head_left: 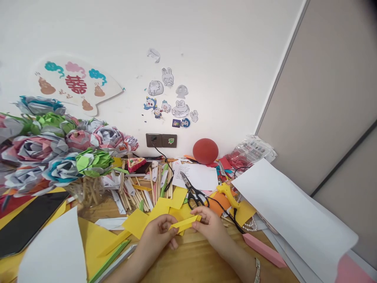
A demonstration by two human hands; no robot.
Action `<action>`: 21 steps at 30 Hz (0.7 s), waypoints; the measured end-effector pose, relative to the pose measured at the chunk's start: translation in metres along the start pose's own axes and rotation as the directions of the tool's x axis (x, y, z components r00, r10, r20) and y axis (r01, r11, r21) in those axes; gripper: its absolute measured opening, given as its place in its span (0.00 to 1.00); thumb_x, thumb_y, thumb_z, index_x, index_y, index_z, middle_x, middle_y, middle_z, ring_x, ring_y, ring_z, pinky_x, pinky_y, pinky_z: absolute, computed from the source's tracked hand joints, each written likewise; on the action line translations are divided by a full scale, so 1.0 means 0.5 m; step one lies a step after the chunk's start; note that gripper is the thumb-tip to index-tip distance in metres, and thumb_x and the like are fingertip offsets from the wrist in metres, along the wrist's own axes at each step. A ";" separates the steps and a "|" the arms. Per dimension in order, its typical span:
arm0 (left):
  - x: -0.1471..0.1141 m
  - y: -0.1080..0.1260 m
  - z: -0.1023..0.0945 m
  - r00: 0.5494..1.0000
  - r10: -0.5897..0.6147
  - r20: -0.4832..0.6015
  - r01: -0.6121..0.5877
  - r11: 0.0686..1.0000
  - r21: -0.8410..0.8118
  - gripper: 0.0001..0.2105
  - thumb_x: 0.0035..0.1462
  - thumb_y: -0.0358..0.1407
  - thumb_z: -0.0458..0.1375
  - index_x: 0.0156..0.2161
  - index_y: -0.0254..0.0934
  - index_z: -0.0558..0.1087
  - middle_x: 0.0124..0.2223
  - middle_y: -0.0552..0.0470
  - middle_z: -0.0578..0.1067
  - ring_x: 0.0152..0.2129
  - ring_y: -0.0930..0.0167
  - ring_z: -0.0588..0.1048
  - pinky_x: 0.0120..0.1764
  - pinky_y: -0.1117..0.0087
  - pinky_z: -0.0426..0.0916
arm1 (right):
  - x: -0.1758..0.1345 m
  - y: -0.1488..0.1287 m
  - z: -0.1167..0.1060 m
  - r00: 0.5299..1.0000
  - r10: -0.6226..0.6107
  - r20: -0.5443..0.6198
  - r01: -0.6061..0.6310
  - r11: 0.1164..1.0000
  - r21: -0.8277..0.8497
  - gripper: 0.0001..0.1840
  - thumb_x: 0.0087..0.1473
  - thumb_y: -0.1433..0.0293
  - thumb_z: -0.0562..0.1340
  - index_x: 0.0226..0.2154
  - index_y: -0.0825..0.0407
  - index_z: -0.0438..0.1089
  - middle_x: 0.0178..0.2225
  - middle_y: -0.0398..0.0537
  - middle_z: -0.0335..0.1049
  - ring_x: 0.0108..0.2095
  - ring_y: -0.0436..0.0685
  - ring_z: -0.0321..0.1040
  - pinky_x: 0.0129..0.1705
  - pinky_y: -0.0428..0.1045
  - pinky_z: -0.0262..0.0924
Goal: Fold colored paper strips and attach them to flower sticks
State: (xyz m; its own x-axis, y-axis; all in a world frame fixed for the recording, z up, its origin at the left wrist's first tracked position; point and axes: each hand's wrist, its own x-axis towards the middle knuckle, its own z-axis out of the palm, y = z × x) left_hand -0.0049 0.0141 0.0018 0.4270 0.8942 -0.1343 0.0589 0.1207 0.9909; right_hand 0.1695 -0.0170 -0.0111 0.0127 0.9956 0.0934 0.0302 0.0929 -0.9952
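A folded strip of yellow paper (186, 224) is held just above the wooden table, stretched between both hands. My left hand (160, 232) pinches its left end between thumb and fingers. At the other end, my right hand (207, 222) grips it with the thumb below and fingertips on top. Several yellow paper squares (160, 208) lie spread behind the hands. Black-handled scissors (193, 192) rest beyond them, blades pointing away to the left.
Paper flowers (94, 161) crowd the left, near a black phone (29, 224). Wooden sticks (153, 181) lie in the middle. A yellow glue gun (229, 194), a pink folded strip (263, 249) and large white sheets (294, 212) are on the right. A red balloon (205, 151) sits by the wall.
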 end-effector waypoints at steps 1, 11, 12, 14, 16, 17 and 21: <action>0.000 0.000 0.000 1.000 0.001 -0.002 -0.001 1.000 0.019 0.15 0.40 0.44 0.61 0.28 0.35 0.65 0.15 0.64 0.67 0.11 0.74 0.70 0.17 0.75 0.62 | 0.001 0.001 0.000 1.000 0.000 0.008 0.000 1.000 0.003 0.12 0.41 0.72 0.61 0.34 0.53 0.65 0.26 0.41 0.67 0.26 0.52 0.66 0.30 0.47 0.60; -0.010 -0.003 -0.001 0.974 -0.016 0.226 -0.004 0.996 0.088 0.13 0.44 0.38 0.58 0.34 0.33 0.66 0.19 0.61 0.70 0.09 0.78 0.67 0.15 0.77 0.59 | -0.013 -0.021 0.005 1.000 -0.008 0.022 0.013 0.979 -0.203 0.16 0.40 0.77 0.57 0.36 0.53 0.68 0.29 0.43 0.67 0.27 0.50 0.63 0.28 0.45 0.56; -0.013 -0.002 0.000 0.972 -0.011 0.234 -0.013 0.995 0.098 0.12 0.44 0.38 0.59 0.35 0.33 0.66 0.18 0.61 0.69 0.09 0.78 0.67 0.16 0.77 0.59 | -0.015 -0.024 0.005 0.999 -0.017 0.031 0.024 0.974 -0.224 0.16 0.40 0.77 0.57 0.36 0.52 0.68 0.30 0.43 0.67 0.27 0.51 0.63 0.28 0.45 0.56; -0.015 -0.003 0.002 0.974 -0.015 0.224 -0.011 0.993 0.116 0.13 0.44 0.38 0.59 0.35 0.33 0.66 0.18 0.63 0.68 0.10 0.78 0.66 0.16 0.77 0.59 | -0.019 -0.028 0.006 0.999 -0.030 0.046 0.040 0.968 -0.247 0.17 0.40 0.78 0.57 0.36 0.52 0.68 0.31 0.43 0.68 0.29 0.51 0.63 0.30 0.46 0.56; -0.013 -0.008 0.003 0.979 -0.035 0.203 0.007 0.990 0.138 0.14 0.43 0.39 0.60 0.34 0.33 0.66 0.18 0.63 0.68 0.10 0.79 0.66 0.16 0.78 0.58 | -0.020 -0.031 0.008 0.999 -0.021 0.048 0.033 0.967 -0.254 0.17 0.40 0.78 0.56 0.37 0.52 0.68 0.31 0.43 0.67 0.29 0.51 0.63 0.30 0.46 0.57; -0.011 -0.011 0.003 0.980 -0.045 0.196 0.016 0.989 0.144 0.14 0.43 0.40 0.60 0.34 0.33 0.66 0.18 0.62 0.68 0.10 0.79 0.65 0.15 0.78 0.57 | -0.021 -0.032 0.009 0.999 -0.009 0.047 0.021 0.969 -0.247 0.17 0.40 0.78 0.56 0.36 0.52 0.68 0.31 0.43 0.67 0.29 0.51 0.63 0.30 0.46 0.57; -0.006 -0.016 0.003 0.982 -0.047 0.181 0.023 0.991 0.131 0.14 0.41 0.40 0.60 0.31 0.33 0.66 0.19 0.60 0.70 0.10 0.79 0.65 0.15 0.77 0.57 | -0.017 -0.035 0.014 0.997 0.055 0.045 -0.049 0.991 -0.120 0.17 0.39 0.77 0.57 0.36 0.53 0.66 0.28 0.41 0.65 0.27 0.50 0.63 0.28 0.45 0.56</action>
State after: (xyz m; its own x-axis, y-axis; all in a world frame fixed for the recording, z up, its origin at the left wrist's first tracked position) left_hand -0.0051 0.0097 -0.0055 0.5801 0.7948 -0.1784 0.1867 0.0834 0.9789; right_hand 0.1618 -0.0272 0.0052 -0.0307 0.9988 0.0369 0.1496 0.0411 -0.9879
